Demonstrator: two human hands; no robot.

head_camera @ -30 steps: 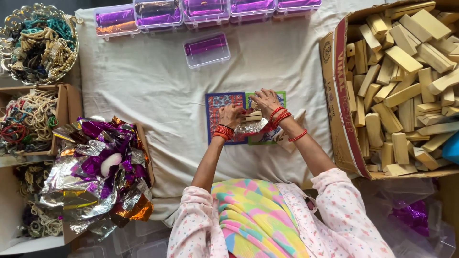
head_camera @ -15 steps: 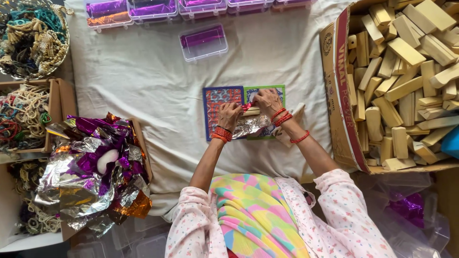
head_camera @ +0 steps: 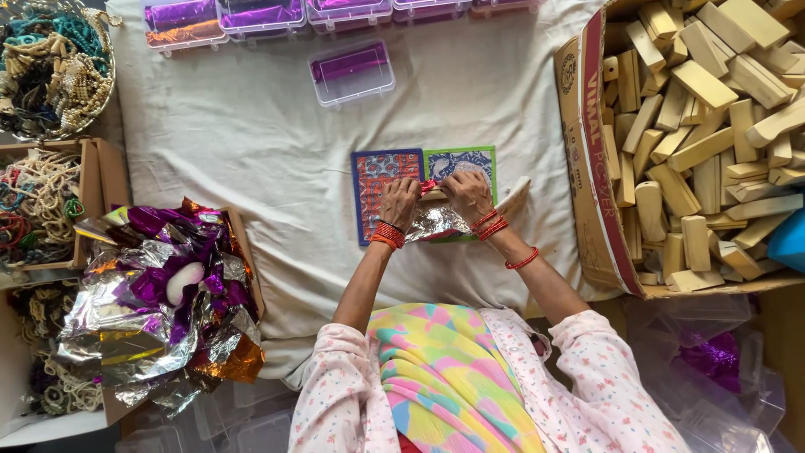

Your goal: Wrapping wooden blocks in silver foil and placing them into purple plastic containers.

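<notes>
My left hand [head_camera: 399,200] and my right hand [head_camera: 466,193] are both closed on a wooden block half wrapped in shiny silver foil [head_camera: 443,221], with a bit of red foil between the fingers. The bare end of the block [head_camera: 513,196] sticks out to the right. The hands rest over two patterned cards, a red and blue one [head_camera: 375,176] and a green and blue one [head_camera: 470,161], lying on a white cloth [head_camera: 251,143]. Red bangles sit on both wrists.
A large cardboard box [head_camera: 594,168] of plain wooden blocks [head_camera: 704,126] stands at the right. A box of crumpled purple and silver foil [head_camera: 159,294] is at the left, with beaded strings [head_camera: 42,193] beyond it. Clear plastic cases [head_camera: 352,71] with purple foil line the far edge.
Both hands stay on the foil-wrapped block over the cards and shift their fingers slightly along the foil. The view has drifted a little.
</notes>
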